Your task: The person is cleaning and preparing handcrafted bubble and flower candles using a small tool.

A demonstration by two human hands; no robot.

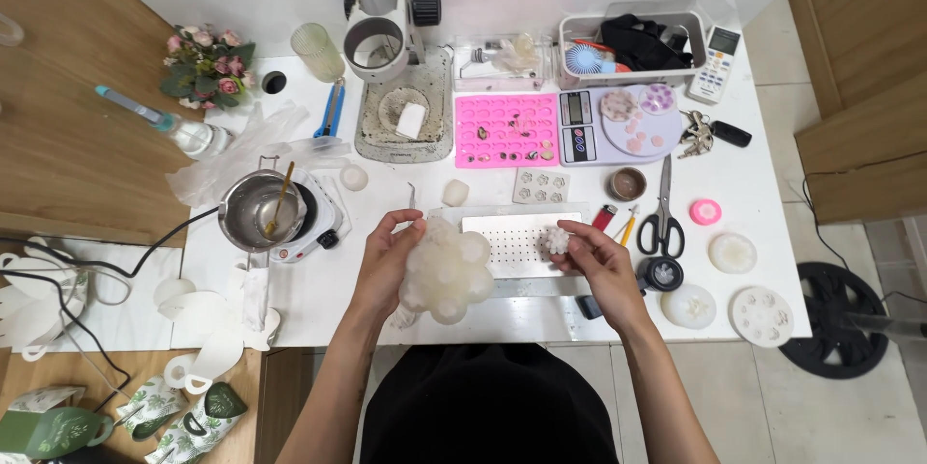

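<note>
My left hand point(386, 256) grips a lumpy white wax piece made of several fused balls point(449, 271), held just above the table's near edge. In the fingertips of my right hand point(603, 266) sits a small white flower-shaped wax piece point(554, 240). Both hands hover over a white perforated board point(512, 242) lying on the white table point(328, 295). Thin tweezers point(411, 196) lie just beyond my left hand.
A metal pot with a stick point(256, 210) stands on a small hot plate at left. Further back are a pink silicone mould point(507, 129), a digital scale point(618, 124), scissors point(662, 213), a lighter point(604, 217), round white moulds point(761, 314) and a basket point(632, 44).
</note>
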